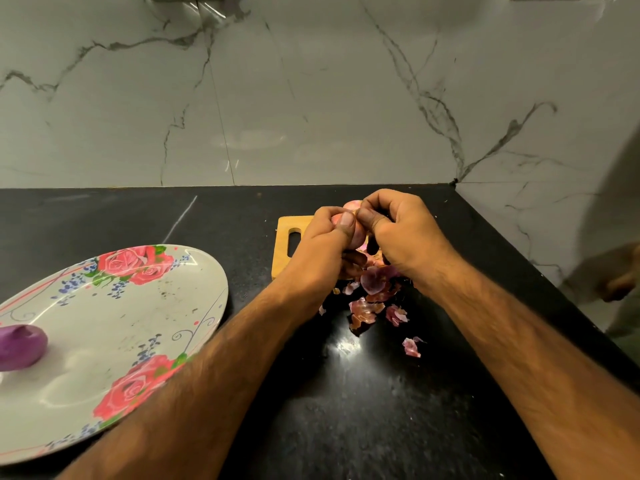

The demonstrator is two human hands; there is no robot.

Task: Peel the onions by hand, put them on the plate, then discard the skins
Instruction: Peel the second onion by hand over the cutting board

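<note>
My left hand (323, 244) grips a pink onion (356, 237) above a wooden cutting board (291, 225), thumb pressed on its top. My right hand (398, 230) pinches at the skin near the onion's top, fingers curled against it. Most of the onion is hidden by both hands. Loose pink and brown skins (372, 299) lie scattered on the black counter just below my hands. A peeled purple onion (20, 346) rests on the white plate with rose print (145, 306) at the left.
The black stone counter (363, 393) meets a marble-patterned wall behind and a side wall at the right. The plate overhangs toward the counter's front left. A stray skin piece (412, 347) lies nearer to me.
</note>
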